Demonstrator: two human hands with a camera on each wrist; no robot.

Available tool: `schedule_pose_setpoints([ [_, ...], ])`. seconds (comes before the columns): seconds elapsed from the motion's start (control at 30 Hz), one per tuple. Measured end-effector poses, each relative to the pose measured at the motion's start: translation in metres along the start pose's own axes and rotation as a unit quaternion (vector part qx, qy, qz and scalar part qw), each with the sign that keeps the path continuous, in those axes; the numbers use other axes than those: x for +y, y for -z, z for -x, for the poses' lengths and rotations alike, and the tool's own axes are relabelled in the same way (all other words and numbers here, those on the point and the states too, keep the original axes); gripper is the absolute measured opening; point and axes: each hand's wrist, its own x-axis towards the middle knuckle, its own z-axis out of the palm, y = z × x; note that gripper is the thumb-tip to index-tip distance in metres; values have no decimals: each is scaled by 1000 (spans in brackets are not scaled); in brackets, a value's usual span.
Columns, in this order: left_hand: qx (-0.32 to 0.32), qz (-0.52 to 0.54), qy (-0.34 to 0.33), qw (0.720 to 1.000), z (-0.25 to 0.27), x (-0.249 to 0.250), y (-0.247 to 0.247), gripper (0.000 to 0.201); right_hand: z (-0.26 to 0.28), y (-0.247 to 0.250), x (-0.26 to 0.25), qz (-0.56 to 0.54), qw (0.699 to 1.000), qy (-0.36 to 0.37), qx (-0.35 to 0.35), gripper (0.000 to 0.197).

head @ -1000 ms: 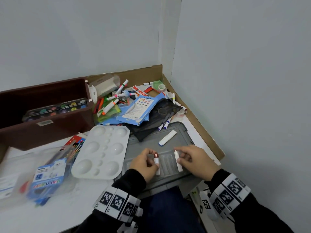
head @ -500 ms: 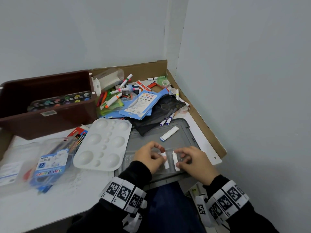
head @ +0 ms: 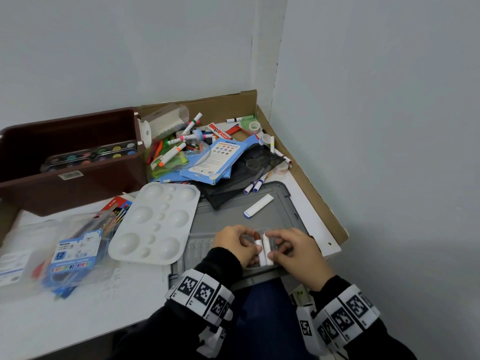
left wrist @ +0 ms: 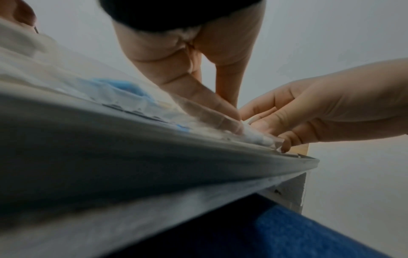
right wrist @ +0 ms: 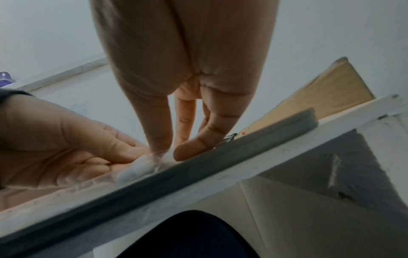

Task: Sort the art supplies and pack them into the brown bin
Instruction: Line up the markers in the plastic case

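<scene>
Head view: both hands work at the near edge of the grey lid (head: 283,209), which lies flat on the worktop (head: 85,305) and serves as landmark here.
Left hand (head: 235,244): fingers curled round a white tube with a red cap (head: 258,245), set upright-to-camera on a clear ribbed tray (head: 200,249) lying on the near part of the lid.
Right hand (head: 294,252): thumb and fingertips pinch a second white tube (head: 267,249), touching the first on its right side.
Change: one second ago the two tubes were held apart, one in each hand; half a second ago they were close; now they lie side by side in contact.
Meaning: judged as the tubes being seated together in the tray's grooves, a sorting step that precedes packing.
Wrist views: both show fingertips meeting over a pale tube at the lid's rim; the grip itself is blurred.
Third tube (head: 258,206): white with a blue end, loose on the middle of the lid, beyond the hands.
Brown bin (head: 78,188): beyond the lid's far left corner, holding a round-pan paint set (head: 89,155).
White palette (head: 155,222): overlapping the lid's left edge.
Unsorted heap (head: 205,152): markers, tape and a blue box beyond the lid's far edge.
Remaining: most supplies are still outside the bin.
</scene>
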Motion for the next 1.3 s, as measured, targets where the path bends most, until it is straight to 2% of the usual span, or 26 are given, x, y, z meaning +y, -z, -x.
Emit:
schedule_pose_setpoints([
  [0.17, 41, 6, -2, 999, -2, -3, -5, 27, 2, 0, 0, -17, 1000, 1, -1, 40],
  [0.47, 51, -38, -33, 997, 3, -4, -9, 25, 4, -1, 4, -45, 999, 12, -2, 40],
  [0.73, 82, -186, -79, 976, 10, -4, -11, 18, 4, -1, 6, -50, 999, 12, -8, 37],
  [0.93, 62, -163, -87, 981, 18, 4, -2, 19, 3, 3, 2, -65, 998, 4, -7, 34],
  [1.03, 76, -143, -105, 981, 14, 21, 15, 16, 0, 11, 2, -63, 998, -9, -12, 33],
  [1.17, 90, -249, -145, 953, -11, 53, 44, 15, -14, 27, 1, 16, 1000, -14, -5, 32],
  [1.3, 101, -367, -114, 918, -57, 79, 67, 45, -45, 45, -6, 21, 999, -34, 13, 28],
])
